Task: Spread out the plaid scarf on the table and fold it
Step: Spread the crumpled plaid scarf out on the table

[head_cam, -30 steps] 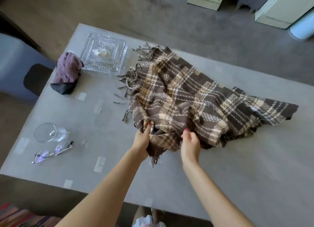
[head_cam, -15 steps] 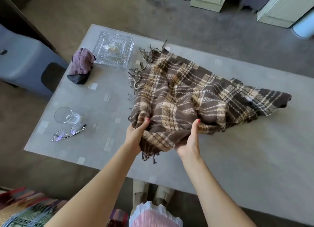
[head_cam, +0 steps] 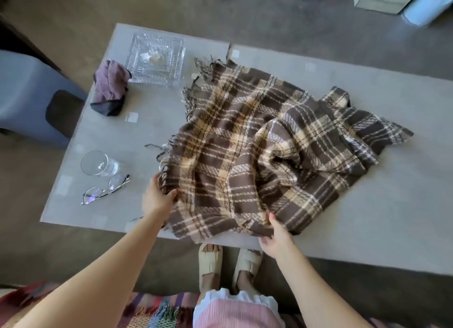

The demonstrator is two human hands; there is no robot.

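On grey table [head_cam: 367,217], rumpled plaid scarf [head_cam: 257,151] over carpeted floor [head_cam: 269,16]

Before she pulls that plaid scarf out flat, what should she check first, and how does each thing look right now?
1. Left hand grips the plaid scarf at its near left edge: ok.
2. Right hand pinches the near edge: ok.
3. Scarf lying flat: not ok, it is bunched and rumpled at the middle and right.
4. Near edge on the table: ok, though it lies close to the table's front edge.
5. Eyeglasses and drinking glass apart from the cloth: ok, but near the left hand.
6. Fringe clear of the glass dish: ok, a small gap shows.
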